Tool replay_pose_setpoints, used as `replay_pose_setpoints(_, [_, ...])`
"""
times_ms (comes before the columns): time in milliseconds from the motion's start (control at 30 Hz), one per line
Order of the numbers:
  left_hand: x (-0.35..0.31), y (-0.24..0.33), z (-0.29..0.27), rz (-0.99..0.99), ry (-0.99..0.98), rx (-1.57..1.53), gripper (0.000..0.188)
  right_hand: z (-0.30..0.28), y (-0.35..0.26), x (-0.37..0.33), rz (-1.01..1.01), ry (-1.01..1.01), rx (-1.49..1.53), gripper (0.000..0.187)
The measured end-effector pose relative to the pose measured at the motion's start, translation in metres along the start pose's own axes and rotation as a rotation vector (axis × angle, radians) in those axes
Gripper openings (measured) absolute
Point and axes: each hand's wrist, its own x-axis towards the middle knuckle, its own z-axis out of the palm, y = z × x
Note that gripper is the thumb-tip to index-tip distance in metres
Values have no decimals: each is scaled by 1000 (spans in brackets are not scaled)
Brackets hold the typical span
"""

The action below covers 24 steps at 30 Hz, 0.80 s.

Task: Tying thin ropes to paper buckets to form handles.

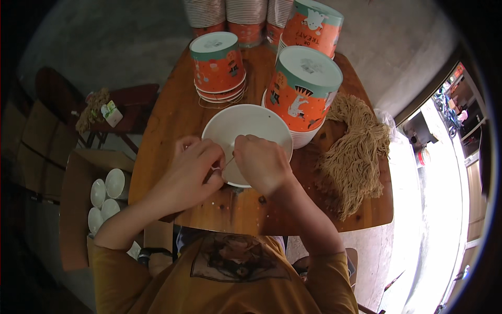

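A paper bucket [251,118] with a white inside lies mouth toward me at the middle of the wooden table. Over its near left rim, my left hand [193,170] has its fingers closed in a pinch. My right hand [261,162] is curled closed over the bucket's mouth. A short piece of thin tan cord [229,161] shows between the two hands, and both seem to grip it. Their fingertips are partly hidden. A small dark hole [269,116] shows in the far right of the bucket's wall.
Upside-down stacks of orange buckets with green bands stand left [218,65] and right [300,94]. Taller wrapped stacks [244,21] are behind. A heap of tan cords [355,152] lies at the table's right. A carton [76,209] with white-lined buckets [115,183] sits at lower left.
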Motion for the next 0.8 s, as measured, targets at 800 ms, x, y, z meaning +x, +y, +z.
replay_pose_setpoints(800, [25,-84,-36,649,-21,571,19,-68,42,-35,293,124,1536,18])
